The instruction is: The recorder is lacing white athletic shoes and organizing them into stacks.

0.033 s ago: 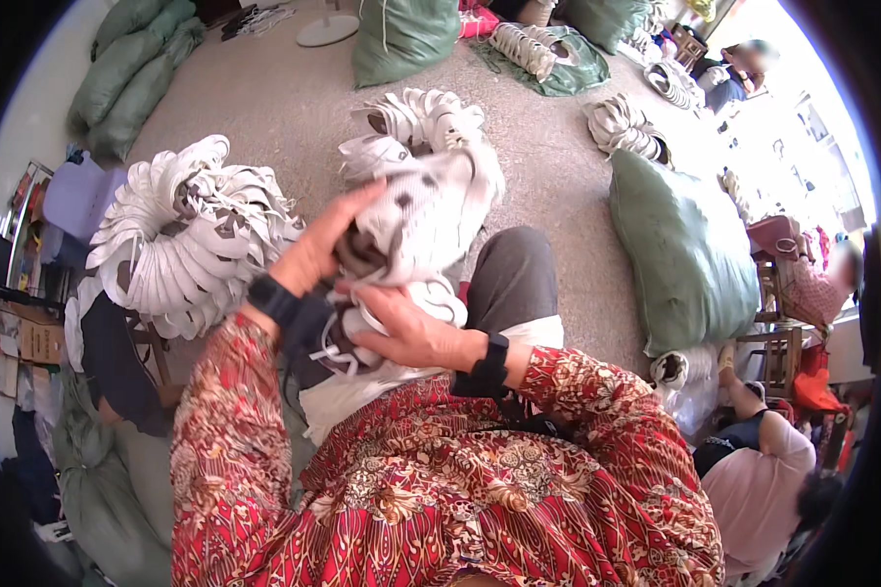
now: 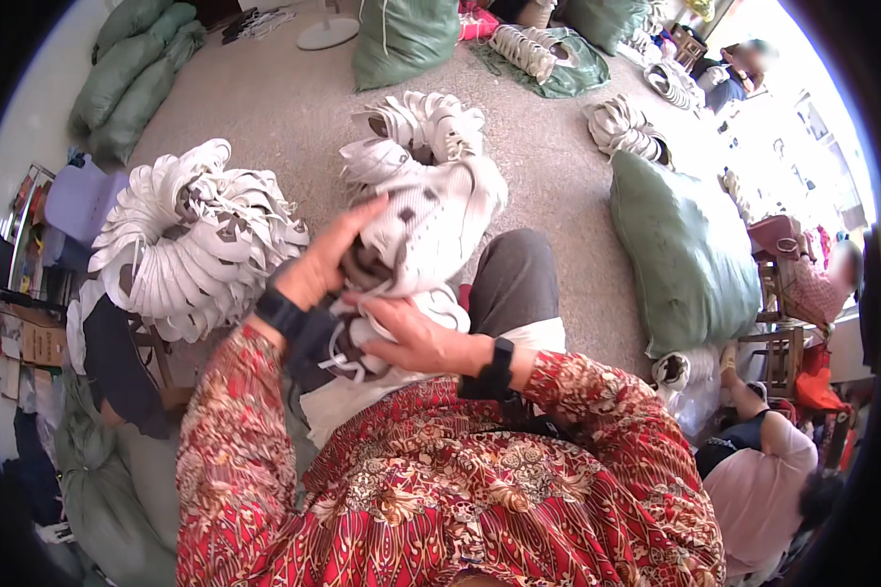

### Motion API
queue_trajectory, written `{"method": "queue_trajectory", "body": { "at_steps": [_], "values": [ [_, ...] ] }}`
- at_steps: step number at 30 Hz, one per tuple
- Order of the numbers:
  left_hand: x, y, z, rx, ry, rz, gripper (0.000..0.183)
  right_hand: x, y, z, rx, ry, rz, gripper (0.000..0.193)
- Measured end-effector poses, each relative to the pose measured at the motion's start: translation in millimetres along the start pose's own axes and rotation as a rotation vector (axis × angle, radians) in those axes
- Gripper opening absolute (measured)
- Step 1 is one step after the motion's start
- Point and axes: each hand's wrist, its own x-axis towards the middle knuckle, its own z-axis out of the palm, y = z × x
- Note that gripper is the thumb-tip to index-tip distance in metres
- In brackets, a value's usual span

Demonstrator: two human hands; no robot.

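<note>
A white, dark-spotted, ribbed fabric piece (image 2: 431,225) is held by the left hand (image 2: 318,256), the right hand (image 2: 416,335) placed below (black wristbands (image 2: 500,366) are worn).

Seen without any legible lettering, label or number.
Faintly marked on a cardboard box (image 2: 42,344) at far left, yet too small and blurred to make out; likewise unreadable elsewhere.

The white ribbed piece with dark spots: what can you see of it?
The white, finely ribbed, cloth-like piece with dark spots looks soft and curved, perhaps a shoe upper. The spots sit toward its upper left; a dark brownish opening shows at its lower left. It slants up to the right, nearer the person than a curved stack of white pieces. The left hand touches its left edge; the right hand is just below, contact unclear.
</note>
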Motion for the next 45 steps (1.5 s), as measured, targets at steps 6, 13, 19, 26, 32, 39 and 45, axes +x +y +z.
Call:
{"method": "queue_trajectory", "body": {
  "at_steps": [6, 13, 19, 26, 32, 39, 45],
  "values": [
    [-13.8, -50.2, 18.4, -0.003, 0.039, 0.112, 0.058, -51.4, -10.8, -47.8, 0.115, -0.215, 0.09, 0.068],
    [1.6, -30.9, -3.8, -0.035, 0.021, 0.109, 0.065, -13.6, 1.2, -60.7, 0.229, -0.291, 0.101, 0.041],
    [-4.7, -38.2, -9.6, 0.024, 0.209, 0.086, 0.061, -18.5, -6.3, -90.6, 0.074, -0.161, -0.07, 0.027],
    [-23.6, -50.4, 19.4, 0.026, 0.104, 0.234, 0.047, 6.5, -5.8, -117.8, -0.499, -0.128, -0.177, 0.052],
    [-76.3, -84.9, 33.5, 1.069, 0.351, 0.501, 0.126, 9.3, -0.4, -115.4, -0.442, -0.128, -0.056, 0.073],
    [-64.5, -88.5, 53.5, 1.375, 0.557, 0.403, 0.113, 12.6, 11.1, -93.2, -0.681, -0.11, -0.129, 0.089],
    [-41.1, -63.9, 32.9, 1.483, 0.512, 0.609, 0.088, 33.5, 10.6, -120.1, -0.765, -0.233, -0.058, 0.089]
  ]
}}
